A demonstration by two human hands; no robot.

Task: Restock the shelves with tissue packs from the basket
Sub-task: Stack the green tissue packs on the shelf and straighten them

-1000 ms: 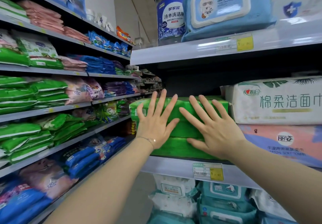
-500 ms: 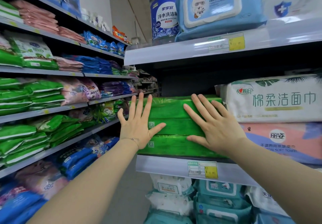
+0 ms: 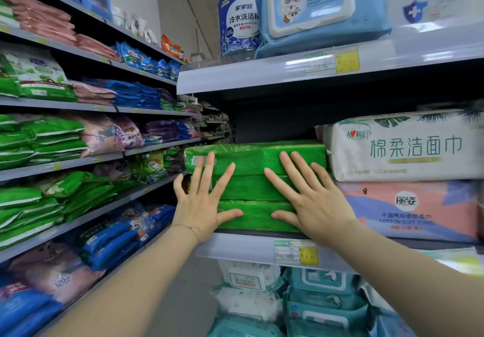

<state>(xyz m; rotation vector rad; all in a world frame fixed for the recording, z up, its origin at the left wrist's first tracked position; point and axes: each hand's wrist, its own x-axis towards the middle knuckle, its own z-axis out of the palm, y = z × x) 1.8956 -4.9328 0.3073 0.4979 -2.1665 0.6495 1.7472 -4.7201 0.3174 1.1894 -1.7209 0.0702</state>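
A stack of three green tissue packs lies on the middle shelf, at its left end. My left hand presses flat against the stack's front left, fingers spread and straight. On the stack's front right my right hand presses the same way, also with straight fingers. Neither hand grips a pack. The basket is out of view.
Right of the stack sit a white facial-towel pack on a pink cotton-towel pack. Above, a blue wet-wipe pack and a detergent bottle. Wet-wipe packs fill the shelf below. Long shelves of packs line the aisle's left side.
The green stack has slid deeper onto the shelf and squared up. My left hand shifted left along the stack's front and lower; my right hand stayed pressing on the right.
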